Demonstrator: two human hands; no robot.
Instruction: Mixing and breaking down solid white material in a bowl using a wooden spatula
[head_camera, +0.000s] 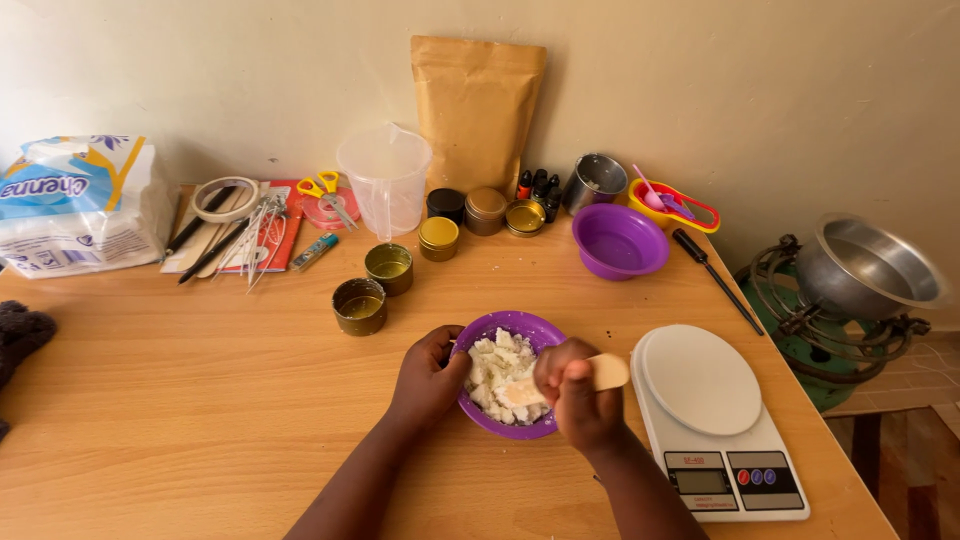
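1. My left hand (428, 378) steadies the purple bowl (505, 325) of white wax chunks (497, 368) on the worktop (180, 400), grip closed on its rim.
2. My right hand (578, 395) holds a wooden stick (600, 372) in a tight grip, its long axis slanting from upper right down-left into the chunks.
3. Two open tins (374, 288) hold yellowish liquid; an empty purple bowl (618, 242) sits behind.
4. A brown pouch (476, 105) stands against the wall; a white-and-blue packet (80, 205) lies far left.

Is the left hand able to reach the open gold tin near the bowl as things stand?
Probably yes. The left hand rests on the purple bowl, and only bare table lies between it and the open gold tin.
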